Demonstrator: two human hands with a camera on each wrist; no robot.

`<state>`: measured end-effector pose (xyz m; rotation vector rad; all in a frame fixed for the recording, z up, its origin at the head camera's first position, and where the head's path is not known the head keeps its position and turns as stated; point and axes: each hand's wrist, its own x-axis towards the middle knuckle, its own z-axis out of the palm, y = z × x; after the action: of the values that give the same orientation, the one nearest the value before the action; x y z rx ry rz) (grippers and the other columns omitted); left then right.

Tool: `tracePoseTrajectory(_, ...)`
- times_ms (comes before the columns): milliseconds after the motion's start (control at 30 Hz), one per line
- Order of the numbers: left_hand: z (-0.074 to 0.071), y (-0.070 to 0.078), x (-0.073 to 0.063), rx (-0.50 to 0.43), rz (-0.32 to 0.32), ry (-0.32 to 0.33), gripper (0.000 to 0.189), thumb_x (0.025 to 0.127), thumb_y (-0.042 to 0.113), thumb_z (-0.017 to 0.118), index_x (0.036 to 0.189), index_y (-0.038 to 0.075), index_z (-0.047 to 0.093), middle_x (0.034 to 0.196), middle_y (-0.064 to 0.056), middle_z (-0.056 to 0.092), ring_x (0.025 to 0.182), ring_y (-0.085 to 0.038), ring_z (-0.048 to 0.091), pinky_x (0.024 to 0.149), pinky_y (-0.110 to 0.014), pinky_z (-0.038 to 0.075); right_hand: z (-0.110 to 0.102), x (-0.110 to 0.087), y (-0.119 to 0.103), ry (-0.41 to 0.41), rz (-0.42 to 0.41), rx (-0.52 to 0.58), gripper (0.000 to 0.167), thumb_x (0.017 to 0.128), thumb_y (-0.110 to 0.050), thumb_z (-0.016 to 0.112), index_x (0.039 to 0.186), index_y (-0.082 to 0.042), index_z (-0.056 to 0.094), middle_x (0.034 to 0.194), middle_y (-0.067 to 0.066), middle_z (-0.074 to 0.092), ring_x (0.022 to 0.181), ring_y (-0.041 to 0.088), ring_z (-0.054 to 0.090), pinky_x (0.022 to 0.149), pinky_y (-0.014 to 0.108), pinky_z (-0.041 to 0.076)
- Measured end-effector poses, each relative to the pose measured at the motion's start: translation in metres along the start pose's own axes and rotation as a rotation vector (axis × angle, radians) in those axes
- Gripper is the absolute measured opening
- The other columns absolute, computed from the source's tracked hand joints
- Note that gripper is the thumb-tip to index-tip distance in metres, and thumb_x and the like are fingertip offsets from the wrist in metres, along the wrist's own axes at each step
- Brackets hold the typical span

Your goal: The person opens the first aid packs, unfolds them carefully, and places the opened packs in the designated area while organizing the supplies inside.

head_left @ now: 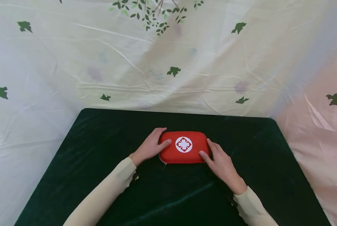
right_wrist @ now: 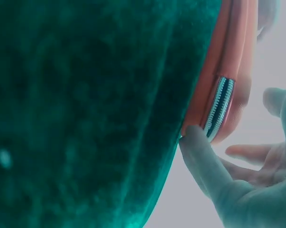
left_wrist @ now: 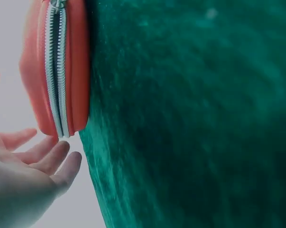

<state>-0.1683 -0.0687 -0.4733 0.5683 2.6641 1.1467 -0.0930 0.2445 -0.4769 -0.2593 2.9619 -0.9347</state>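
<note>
A red first-aid case with a white cross emblem lies flat on the green cloth. My left hand is at its left end, thumb over the top edge in the head view. In the left wrist view its fingers spread loosely by the case's end. A zipper slider shows there, with a dark strip between two silver rows of teeth. At the opposite end, my right hand has its thumb over the near right corner. One finger touches the end beside a short zipper stretch.
Dark green velvety cloth covers the table, whose far edge lies just behind the case. Pale fabric with leaf prints hangs behind and on both sides. Cream sleeves cover both forearms.
</note>
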Motion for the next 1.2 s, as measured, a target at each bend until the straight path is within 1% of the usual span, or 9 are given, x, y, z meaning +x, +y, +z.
tracePoseTrajectory(133,0.003,0.001,0.007,0.017,-0.026,-0.006,0.068,0.102,0.043,0.060,0.155,0.005,0.042,0.153,-0.015,0.047,0.133,-0.032,0.050,0.113,-0.050,0.043,0.002,0.000,-0.002,0.006,0.030,0.026,0.078,0.103,-0.051,0.058,0.159,-0.002,0.034,0.149,0.025,0.049,0.126,0.040,0.055,0.104,0.062,0.047)
tracePoseTrajectory(267,0.004,-0.002,0.010,0.014,-0.035,0.000,0.058,0.102,0.035,0.063,0.150,0.005,0.049,0.146,-0.014,0.053,0.123,-0.030,0.055,0.107,-0.047,0.049,0.003,0.001,-0.004,-0.012,0.060,0.042,0.077,0.103,-0.047,0.060,0.159,-0.001,0.034,0.151,0.025,0.047,0.127,0.040,0.054,0.104,0.062,0.047)
tracePoseTrajectory(433,0.002,-0.002,0.009,-0.052,-0.053,0.026,0.052,0.102,0.028,0.066,0.146,0.005,0.055,0.143,-0.014,0.054,0.118,-0.029,0.056,0.103,-0.046,0.051,0.005,0.001,-0.008,-0.013,0.068,0.068,0.076,0.104,-0.043,0.061,0.160,-0.002,0.033,0.153,0.024,0.044,0.127,0.039,0.053,0.104,0.062,0.047)
tracePoseTrajectory(600,0.000,-0.002,0.004,-0.098,-0.106,0.062,0.046,0.101,0.024,0.067,0.142,0.005,0.059,0.141,-0.013,0.057,0.118,-0.029,0.057,0.103,-0.046,0.052,0.004,0.003,-0.011,-0.005,0.050,0.081,0.074,0.104,-0.040,0.063,0.158,0.001,0.035,0.152,0.025,0.045,0.126,0.040,0.053,0.105,0.062,0.046)
tracePoseTrajectory(733,-0.001,-0.004,-0.002,-0.116,-0.124,0.086,0.044,0.101,0.023,0.067,0.141,0.006,0.060,0.140,-0.013,0.058,0.117,-0.029,0.057,0.102,-0.048,0.052,0.001,0.008,-0.014,0.004,0.037,0.088,0.071,0.103,-0.037,0.064,0.155,0.005,0.040,0.150,0.027,0.048,0.126,0.041,0.055,0.105,0.062,0.047)
tracePoseTrajectory(833,-0.004,-0.004,-0.010,-0.141,-0.125,0.106,0.046,0.101,0.023,0.068,0.143,0.007,0.059,0.139,-0.013,0.058,0.115,-0.029,0.057,0.100,-0.048,0.052,-0.002,0.013,-0.018,0.016,0.040,0.097,0.067,0.103,-0.033,0.066,0.152,0.006,0.043,0.149,0.027,0.051,0.127,0.041,0.056,0.105,0.061,0.046)
tracePoseTrajectory(1000,-0.006,-0.004,-0.024,-0.179,-0.140,0.130,0.051,0.100,0.025,0.069,0.146,0.007,0.058,0.138,-0.012,0.056,0.113,-0.027,0.056,0.096,-0.047,0.053,-0.005,0.025,-0.025,0.054,0.052,0.118,0.059,0.104,-0.027,0.065,0.149,0.007,0.048,0.147,0.027,0.054,0.128,0.041,0.056,0.107,0.061,0.046)
tracePoseTrajectory(1200,-0.004,-0.002,-0.039,-0.229,-0.170,0.163,0.053,0.100,0.027,0.069,0.147,0.006,0.056,0.137,-0.012,0.057,0.117,-0.027,0.055,0.101,-0.049,0.050,-0.006,0.042,-0.030,0.079,0.077,0.149,0.054,0.105,-0.024,0.062,0.148,0.006,0.050,0.146,0.026,0.055,0.128,0.042,0.057,0.108,0.059,0.045)
